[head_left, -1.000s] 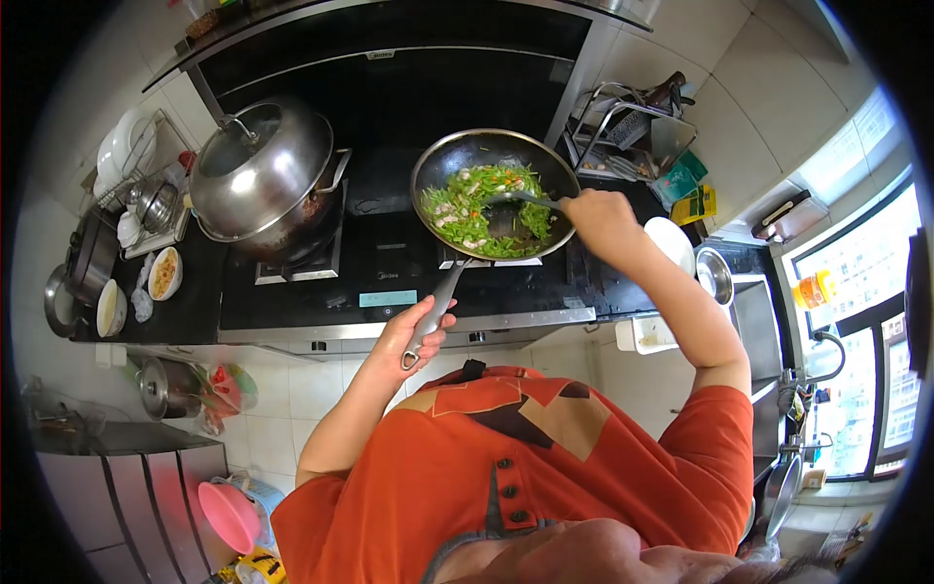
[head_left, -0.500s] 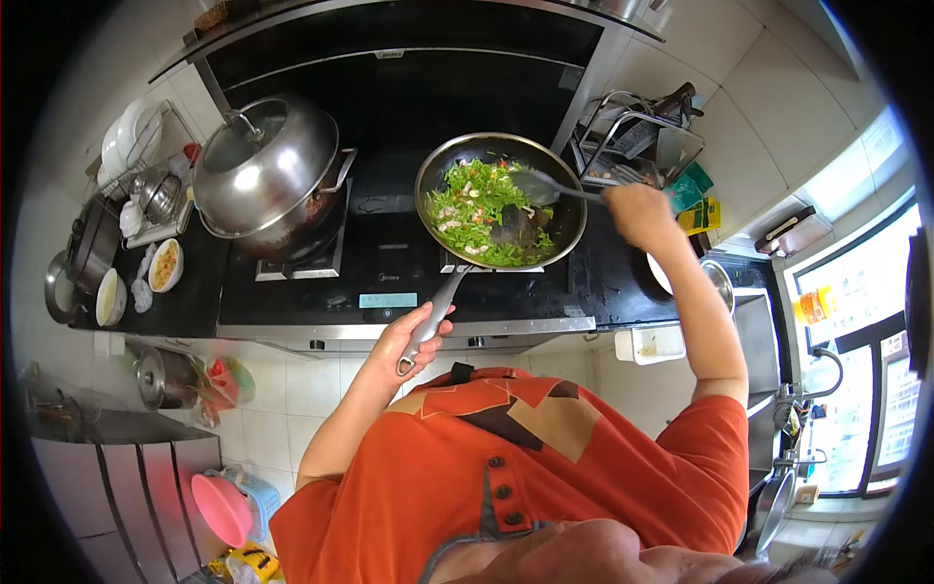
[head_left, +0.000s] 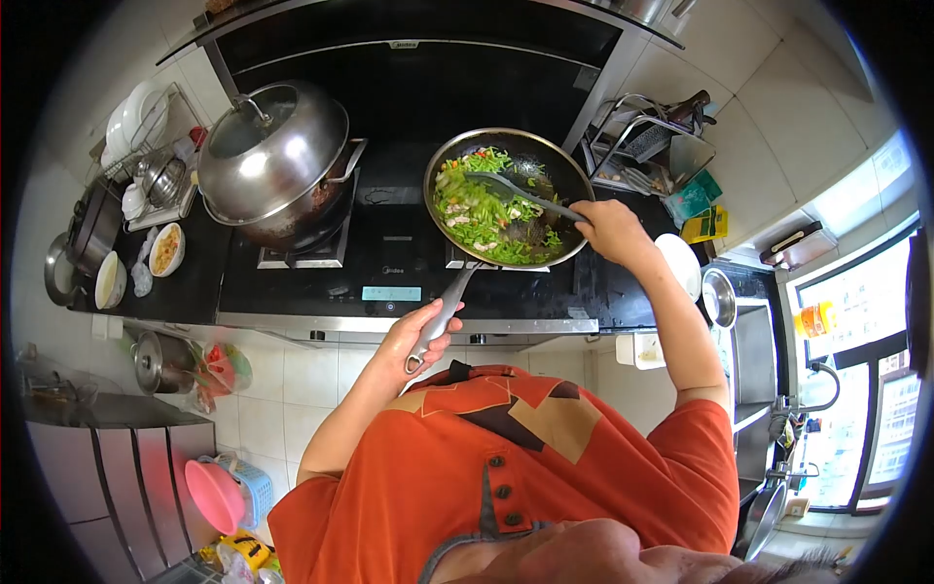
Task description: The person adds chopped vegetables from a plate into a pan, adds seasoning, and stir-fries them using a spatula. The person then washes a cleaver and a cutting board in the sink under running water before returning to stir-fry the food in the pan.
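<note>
A round dark pan [head_left: 545,185] sits on the right burner, holding chopped green vegetables [head_left: 477,216] with pale and orange-red bits, mostly on its left side. My left hand [head_left: 420,339] is closed around the grey pan handle [head_left: 449,300], which points down toward me. In my right hand [head_left: 613,230], at the pan's right rim, is the handle of a dark grey spatula [head_left: 545,203]. The spatula's head is among the greens, left of the pan's middle, and partly blurred.
A big lidded steel wok [head_left: 277,161] stands on the left burner. Bowls [head_left: 166,250] and a dish rack [head_left: 161,195] are at the far left. Right of the pan are a utensil rack [head_left: 642,136], a white plate [head_left: 679,265] and a steel bowl [head_left: 719,297].
My right hand has moved left from beyond the pan's right side, carrying the spatula head leftward into the greens. My left hand keeps its hold on the handle. The view has shifted slightly.
</note>
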Demonstrator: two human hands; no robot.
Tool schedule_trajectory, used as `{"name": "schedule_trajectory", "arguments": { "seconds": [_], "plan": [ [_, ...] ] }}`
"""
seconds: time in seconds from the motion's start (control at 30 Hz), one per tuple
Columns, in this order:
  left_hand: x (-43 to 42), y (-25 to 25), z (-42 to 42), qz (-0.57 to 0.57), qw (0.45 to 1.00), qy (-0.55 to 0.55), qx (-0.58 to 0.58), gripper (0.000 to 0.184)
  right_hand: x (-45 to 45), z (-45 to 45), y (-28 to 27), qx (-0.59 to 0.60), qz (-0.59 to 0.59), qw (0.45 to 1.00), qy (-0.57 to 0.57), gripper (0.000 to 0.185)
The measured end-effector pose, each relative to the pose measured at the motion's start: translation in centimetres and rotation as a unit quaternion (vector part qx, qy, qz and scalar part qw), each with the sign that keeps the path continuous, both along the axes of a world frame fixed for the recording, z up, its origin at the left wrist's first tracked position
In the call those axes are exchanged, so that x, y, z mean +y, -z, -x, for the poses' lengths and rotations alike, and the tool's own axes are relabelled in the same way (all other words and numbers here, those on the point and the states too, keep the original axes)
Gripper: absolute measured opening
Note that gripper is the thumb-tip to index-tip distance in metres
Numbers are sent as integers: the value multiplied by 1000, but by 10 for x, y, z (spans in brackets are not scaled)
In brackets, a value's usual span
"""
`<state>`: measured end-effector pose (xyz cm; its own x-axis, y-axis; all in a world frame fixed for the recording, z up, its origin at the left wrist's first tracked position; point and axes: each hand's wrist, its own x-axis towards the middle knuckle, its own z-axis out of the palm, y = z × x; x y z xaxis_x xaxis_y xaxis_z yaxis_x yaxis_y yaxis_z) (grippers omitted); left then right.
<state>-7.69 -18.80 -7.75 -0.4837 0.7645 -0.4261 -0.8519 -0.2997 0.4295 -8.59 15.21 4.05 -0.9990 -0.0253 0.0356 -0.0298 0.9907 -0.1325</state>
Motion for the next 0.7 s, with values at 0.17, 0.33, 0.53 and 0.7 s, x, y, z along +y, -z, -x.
{"name": "schedule_trajectory", "arguments": {
  "seconds": [0.17, 0.33, 0.53, 0.7],
  "plan": [
    [0, 5, 0, -10, 1000, -3, 3, 38, 25, 47, 21, 28, -92, 994, 55, 25],
    [1, 2, 0, -16, 1000, -3, 2, 38, -14, 79, 32, 79, -75, 994, -26, 12],
    [3, 2, -2, -21, 1000, -7, 6, 38, -53, 18, -32, -14, -242, 957, -163, 14],
    [2, -1, -2, -8, 1000, -13, 14, 39, -71, -34, -116, -51, -256, 955, -143, 9]
  ]
}}
